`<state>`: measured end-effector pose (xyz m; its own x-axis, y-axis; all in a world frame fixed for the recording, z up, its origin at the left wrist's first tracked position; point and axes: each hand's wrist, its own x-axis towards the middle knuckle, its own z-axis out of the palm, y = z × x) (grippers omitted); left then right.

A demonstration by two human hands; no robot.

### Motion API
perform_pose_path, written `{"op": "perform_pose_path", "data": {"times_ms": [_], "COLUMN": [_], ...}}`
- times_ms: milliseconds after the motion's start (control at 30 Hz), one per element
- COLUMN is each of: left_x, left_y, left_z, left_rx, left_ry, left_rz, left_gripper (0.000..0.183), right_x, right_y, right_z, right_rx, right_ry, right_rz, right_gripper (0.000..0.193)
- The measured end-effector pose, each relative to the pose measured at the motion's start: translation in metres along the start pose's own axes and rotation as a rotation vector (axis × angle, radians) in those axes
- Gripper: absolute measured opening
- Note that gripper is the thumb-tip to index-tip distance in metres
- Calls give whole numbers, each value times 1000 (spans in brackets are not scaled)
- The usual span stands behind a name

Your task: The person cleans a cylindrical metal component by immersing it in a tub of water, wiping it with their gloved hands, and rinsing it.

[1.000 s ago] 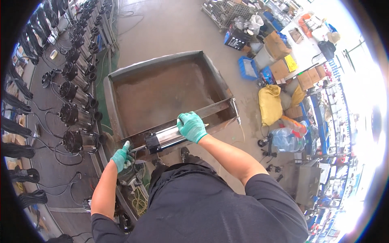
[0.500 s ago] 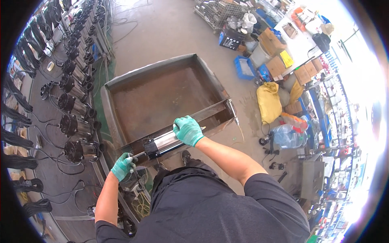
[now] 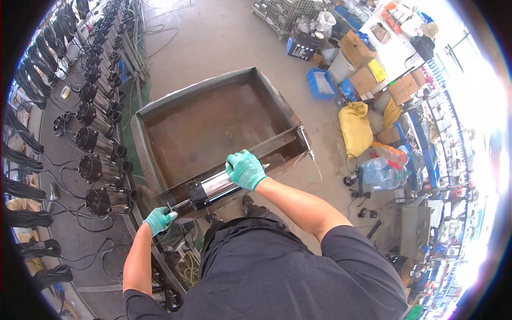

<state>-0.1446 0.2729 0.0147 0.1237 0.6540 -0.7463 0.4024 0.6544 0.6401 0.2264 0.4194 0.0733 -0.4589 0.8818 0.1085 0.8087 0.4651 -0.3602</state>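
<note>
A pump motor (image 3: 214, 187) with a shiny silver cylinder and a black end piece (image 3: 199, 196) lies sideways across the near ledge of a metal water tank (image 3: 143, 154). My right hand (image 3: 245, 170), in a green glove, is closed over the top of the cylinder near its right end. At the left end, a metal rod (image 3: 181, 206) lines up with the black end piece. Beside that rod my left hand (image 3: 159, 220), also gloved in green, is closed around a thin metal handle, mostly hidden by the fingers.
Several similar motors (image 3: 106, 201) with black cables line the bench (image 3: 96, 242) on the left. A thin fitting with a hose (image 3: 311, 153) sits at the tank's right corner. Yellow sack (image 3: 355, 130), blue crate (image 3: 321, 84), plastic bottles (image 3: 381, 173) and cardboard boxes (image 3: 364, 81) stand at right.
My left hand has turned slightly at the handle, its thumb now pointing toward the rod. My right hand has shifted a little left on the cylinder. The motor stays in place.
</note>
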Motion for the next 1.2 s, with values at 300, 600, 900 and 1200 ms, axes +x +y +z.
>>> {"op": "perform_pose_path", "data": {"times_ms": [300,600,900,1200], "left_x": [8,-17,-3,7], "left_y": [-8,44,-21,-14], "left_z": [21,12,42,29], "left_rx": [463,-773,-501,-221], "left_ry": [469,60,295,205], "left_rz": [195,-336,338,301], "left_gripper": [28,34,43,55], "right_x": [6,8,4,6], "right_y": [6,1,-5,5], "right_z": [9,-2,0,4], "right_rx": [-17,-2,4,32], "right_ry": [12,-61,-43,74], "right_rz": [-18,1,-31,-78], "right_gripper": [21,21,20,17]}}
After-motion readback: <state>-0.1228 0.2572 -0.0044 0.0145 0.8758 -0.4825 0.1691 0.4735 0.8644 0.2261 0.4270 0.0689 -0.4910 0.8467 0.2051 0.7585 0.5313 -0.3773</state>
